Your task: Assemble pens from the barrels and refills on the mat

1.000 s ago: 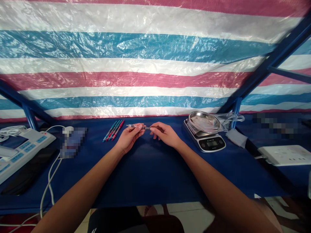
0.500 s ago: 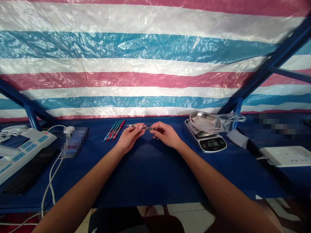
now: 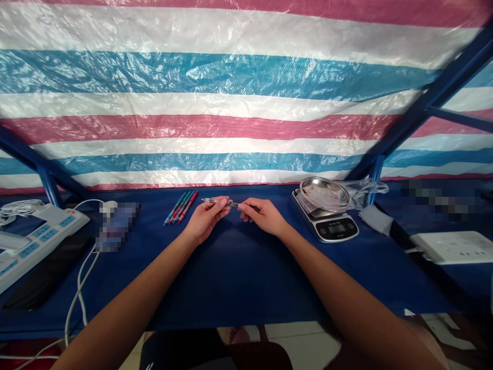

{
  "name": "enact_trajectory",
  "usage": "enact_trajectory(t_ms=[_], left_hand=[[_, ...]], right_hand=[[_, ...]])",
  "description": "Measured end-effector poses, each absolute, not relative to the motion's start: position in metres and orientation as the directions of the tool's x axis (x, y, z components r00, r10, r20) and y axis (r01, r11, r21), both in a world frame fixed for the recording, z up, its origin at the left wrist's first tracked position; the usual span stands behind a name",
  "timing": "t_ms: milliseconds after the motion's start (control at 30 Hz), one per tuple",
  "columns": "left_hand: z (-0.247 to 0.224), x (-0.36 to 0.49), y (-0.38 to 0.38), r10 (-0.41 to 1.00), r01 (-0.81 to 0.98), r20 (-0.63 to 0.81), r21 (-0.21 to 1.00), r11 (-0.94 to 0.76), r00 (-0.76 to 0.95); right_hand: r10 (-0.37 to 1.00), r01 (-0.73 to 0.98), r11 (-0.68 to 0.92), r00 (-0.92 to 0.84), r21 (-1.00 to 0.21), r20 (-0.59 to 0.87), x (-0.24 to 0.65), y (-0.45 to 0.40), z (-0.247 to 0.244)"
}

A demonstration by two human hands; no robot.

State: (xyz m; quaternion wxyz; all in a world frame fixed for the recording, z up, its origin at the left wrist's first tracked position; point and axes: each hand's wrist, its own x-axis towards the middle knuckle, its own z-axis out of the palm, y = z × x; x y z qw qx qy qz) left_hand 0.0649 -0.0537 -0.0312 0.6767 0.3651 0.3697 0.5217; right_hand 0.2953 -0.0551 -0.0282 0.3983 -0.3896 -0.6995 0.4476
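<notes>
Slim metal part is pinched between thumb and forefinger of the left hand, held above the blue cloth table, its other end pressed between the fingertips of the right hand. Fingers hide parts of its smooth shaft, and fine detail is too small to make out. Plastic pens lie just left; a steel bowl rests on a digital scale to the right.
</notes>
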Motion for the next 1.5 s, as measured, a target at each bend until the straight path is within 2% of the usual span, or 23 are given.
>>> enact_trajectory(t_ms=[167, 333, 733, 933, 1233, 1333, 1500], left_hand=[[-0.031, 0.065, -0.054, 0.973, -0.429, -0.116, 0.882, 0.193, 0.200], [-0.032, 0.065, -0.052, 0.975, -0.438, -0.128, 0.877, 0.196, 0.179], [-0.033, 0.063, -0.052, 0.975, -0.418, -0.115, 0.889, 0.186, 0.190], [-0.032, 0.065, -0.052, 0.978, -0.417, -0.115, 0.891, 0.179, 0.174], [-0.034, 0.063, -0.052, 0.978, -0.388, -0.099, 0.907, 0.165, 0.183], [-0.032, 0.060, -0.051, 0.981, -0.391, -0.095, 0.907, 0.156, 0.171], [-0.030, 0.055, -0.049, 0.986, -0.384, -0.121, 0.910, 0.156, 0.113]], right_hand=[[0.905, 0.172, 0.249, -0.393, -0.953, 0.165, 0.295, -0.055, -0.031], [0.896, 0.175, 0.330, -0.368, -0.928, 0.250, 0.295, -0.053, -0.034], [0.900, 0.228, 0.305, -0.386, -0.925, 0.202, 0.291, -0.056, -0.033], [0.885, 0.215, 0.369, -0.380, -0.904, 0.270, 0.292, -0.054, -0.037], [0.880, 0.293, 0.393, -0.396, -0.872, 0.263, 0.293, -0.059, -0.029], [0.916, 0.204, 0.316, -0.321, -0.927, 0.241, 0.295, -0.054, -0.032], [0.965, -0.113, 0.176, -0.177, -0.978, 0.194, 0.298, -0.045, -0.030]])
